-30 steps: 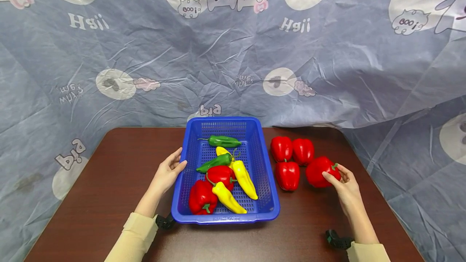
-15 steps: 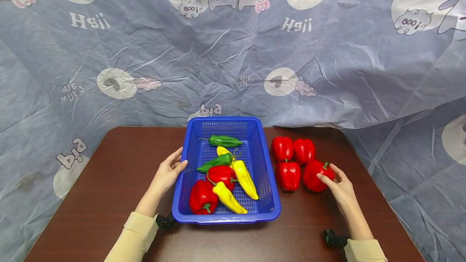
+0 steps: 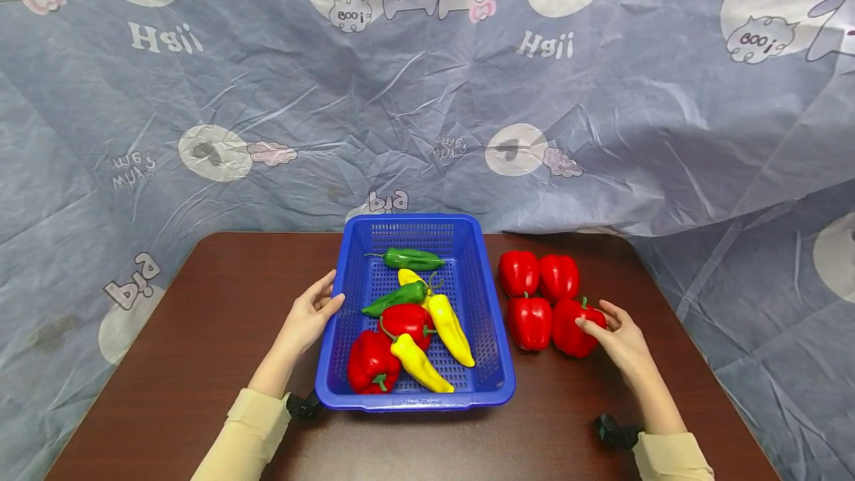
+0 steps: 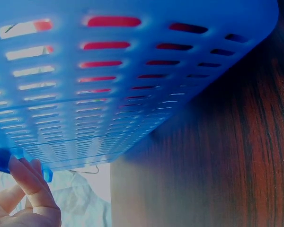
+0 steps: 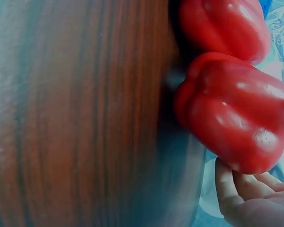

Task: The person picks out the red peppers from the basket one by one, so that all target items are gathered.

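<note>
In the head view my left hand (image 3: 309,323) grips the left rim of a blue perforated basket (image 3: 496,362), its thumb over the edge. The left wrist view shows the fingers (image 4: 31,184) at that rim, beyond the slotted wall. My right hand (image 3: 621,340) is at the right side of a red bell pepper (image 3: 573,332) that stands on the table, stem up. Its thumb lies across the pepper's front. In the right wrist view the fairly straight fingers (image 5: 227,182) touch the pepper's side. Three more red bell peppers (image 3: 530,323) sit close to its left and behind.
Inside the basket lie red bell peppers (image 3: 370,362), long yellow peppers (image 3: 449,329) and long green peppers (image 3: 410,259). The dark wooden table (image 3: 200,347) ends at the back against a grey-blue printed cloth (image 3: 401,110).
The right hand has brought the red bell pepper left and toward the near side, beside the other peppers. The pepper has turned stem up, and the fingers have loosened. The left hand stays put.
</note>
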`<state>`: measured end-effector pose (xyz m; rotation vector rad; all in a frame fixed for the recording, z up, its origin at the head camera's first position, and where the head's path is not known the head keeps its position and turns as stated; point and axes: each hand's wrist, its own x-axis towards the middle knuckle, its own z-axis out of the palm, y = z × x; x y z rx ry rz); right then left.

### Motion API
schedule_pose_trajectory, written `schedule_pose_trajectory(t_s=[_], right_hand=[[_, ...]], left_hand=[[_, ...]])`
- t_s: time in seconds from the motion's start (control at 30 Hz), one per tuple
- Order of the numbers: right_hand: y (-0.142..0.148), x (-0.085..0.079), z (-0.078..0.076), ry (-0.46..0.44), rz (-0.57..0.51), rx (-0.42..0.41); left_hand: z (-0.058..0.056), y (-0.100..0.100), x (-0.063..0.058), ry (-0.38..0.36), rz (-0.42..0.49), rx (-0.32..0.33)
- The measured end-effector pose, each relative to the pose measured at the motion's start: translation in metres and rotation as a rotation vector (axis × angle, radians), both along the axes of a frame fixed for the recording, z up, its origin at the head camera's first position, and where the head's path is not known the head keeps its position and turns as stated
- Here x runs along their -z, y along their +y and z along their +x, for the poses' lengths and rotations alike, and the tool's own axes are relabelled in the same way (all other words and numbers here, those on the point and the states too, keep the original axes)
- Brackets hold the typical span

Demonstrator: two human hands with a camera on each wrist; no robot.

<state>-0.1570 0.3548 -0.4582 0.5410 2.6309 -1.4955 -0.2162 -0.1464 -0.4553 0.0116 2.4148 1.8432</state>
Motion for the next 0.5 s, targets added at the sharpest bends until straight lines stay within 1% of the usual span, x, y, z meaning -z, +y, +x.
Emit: schedule_pose_trajectory(t_s=[0.13, 0.3, 0.5], right_hand=[[-0.0025, -0.0029, -0.0023, -0.014, -0.003, -0.011], [-0.0054, -0.0033, -0.0046, -0.012, -0.029, 0.0], [-0.0058, -0.0038, -0.0066, -0.011, 0.002, 0.005]], left_hand=[[0.0001, 0.0001, 0.0008, 0.007, -0.005, -0.008], [0.0002, 0.0008, 0.0017, -0.003, 0.001, -0.01], [-0.0002, 0.0012, 0.0012, -0.013, 0.02, -0.005]])
